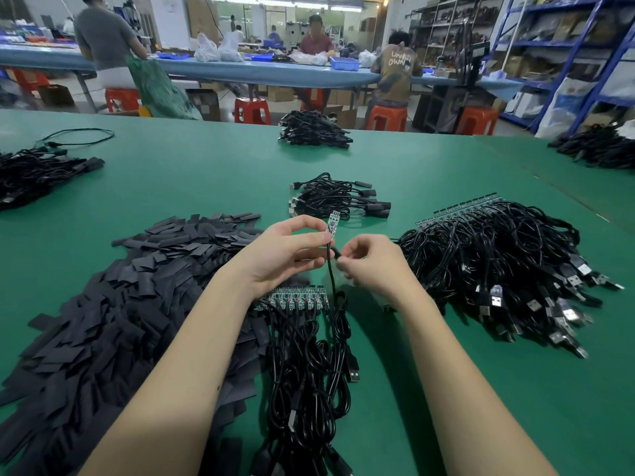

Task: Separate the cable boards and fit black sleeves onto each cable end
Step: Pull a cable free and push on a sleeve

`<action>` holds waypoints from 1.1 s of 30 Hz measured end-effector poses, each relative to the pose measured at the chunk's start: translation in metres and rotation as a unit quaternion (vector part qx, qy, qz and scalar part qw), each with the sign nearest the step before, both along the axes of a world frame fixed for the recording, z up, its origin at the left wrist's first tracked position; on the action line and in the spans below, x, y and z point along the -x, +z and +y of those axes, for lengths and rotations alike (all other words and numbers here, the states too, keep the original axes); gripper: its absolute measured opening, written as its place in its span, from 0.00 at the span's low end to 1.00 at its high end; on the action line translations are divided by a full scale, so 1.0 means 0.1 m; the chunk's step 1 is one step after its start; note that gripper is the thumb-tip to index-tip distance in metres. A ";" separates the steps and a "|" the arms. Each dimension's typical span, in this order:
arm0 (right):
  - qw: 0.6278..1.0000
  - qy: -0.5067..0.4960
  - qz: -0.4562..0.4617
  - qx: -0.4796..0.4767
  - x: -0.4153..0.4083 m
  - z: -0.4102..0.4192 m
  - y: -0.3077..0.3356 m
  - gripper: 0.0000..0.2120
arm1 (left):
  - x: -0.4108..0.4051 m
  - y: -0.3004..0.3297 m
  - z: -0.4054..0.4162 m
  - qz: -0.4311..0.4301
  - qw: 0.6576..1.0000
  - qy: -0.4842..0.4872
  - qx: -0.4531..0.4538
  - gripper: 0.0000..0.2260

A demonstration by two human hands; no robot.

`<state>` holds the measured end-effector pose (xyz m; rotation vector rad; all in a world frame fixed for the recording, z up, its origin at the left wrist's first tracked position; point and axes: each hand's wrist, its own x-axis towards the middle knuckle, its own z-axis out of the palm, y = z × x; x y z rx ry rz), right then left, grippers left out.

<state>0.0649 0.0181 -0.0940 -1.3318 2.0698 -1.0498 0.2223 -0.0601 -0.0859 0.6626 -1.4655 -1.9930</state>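
Fingers of the left hand (292,250) pinch a small narrow circuit board (332,224) upright. Right hand (369,261) pinches its thin black cable (331,269) just below, over the green table (206,173).

Cable board (332,223) (upright) between hands

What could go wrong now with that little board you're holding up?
The left hand pinches the bare board only at its lower end, so it might slip or bend while the right hand pulls on its cable. That cable hangs down into the bundle below, so it could snag and drag the joined boards along. No sleeve is on it yet, and the sleeves lie to the left.
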 end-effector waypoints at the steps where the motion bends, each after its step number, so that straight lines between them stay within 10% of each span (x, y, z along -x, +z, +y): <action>1: 0.994 -0.008 -0.101 0.031 0.01 0.01 0.04 0.05 | 0.00 0.00 0.00 -0.005 1.000 0.000 0.002 0.07; 5: 0.899 0.033 -0.414 0.136 0.10 0.06 0.17 0.10 | 0.01 0.01 0.02 -0.006 1.000 -0.006 -0.001 0.04; 18: 0.819 0.089 -0.525 0.214 0.26 0.18 0.24 0.12 | -0.01 0.06 0.08 -0.007 0.999 -0.044 -0.005 0.05; 33: 0.839 0.095 -0.482 0.233 0.20 0.17 0.23 0.07 | -0.02 0.08 0.08 -0.017 0.997 -0.068 0.020 0.06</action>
